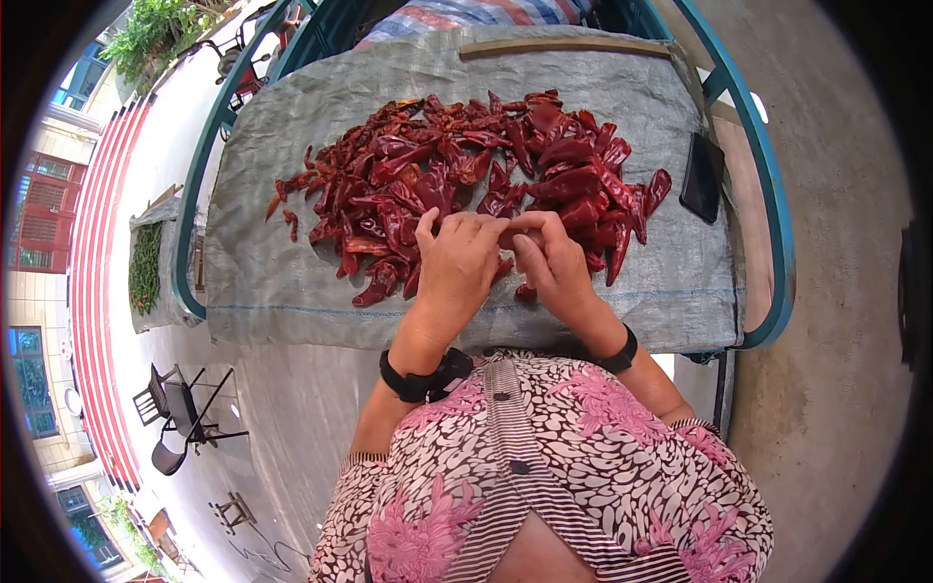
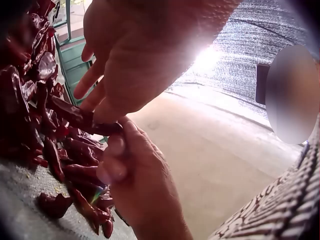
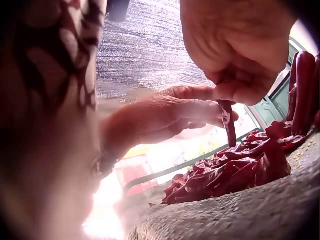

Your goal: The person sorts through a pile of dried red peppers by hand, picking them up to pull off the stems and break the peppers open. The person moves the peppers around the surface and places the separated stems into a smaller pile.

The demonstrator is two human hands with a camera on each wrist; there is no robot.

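Note:
Both hands meet over the near edge of a heap of dried red chillies (image 1: 389,185). In the left wrist view a dark red chilli (image 2: 75,116) runs between them, its end pinched by the right hand (image 2: 145,185). The left hand (image 2: 135,65) holds the same chilli with thumb and fingers. From the right wrist a chilli (image 3: 228,125) hangs below the meeting fingertips, with the left hand (image 3: 155,112) at one side and the right hand (image 3: 240,45) above. In the head view the left hand (image 1: 457,262) and right hand (image 1: 559,267) touch or nearly touch.
A grey woven sheet (image 1: 632,321) lies under the chillies, inside a green metal rail (image 1: 773,214). A black phone (image 1: 702,178) rests at the right, a wooden strip (image 1: 564,45) along the far edge. Chairs (image 1: 185,408) stand on the ground at the left.

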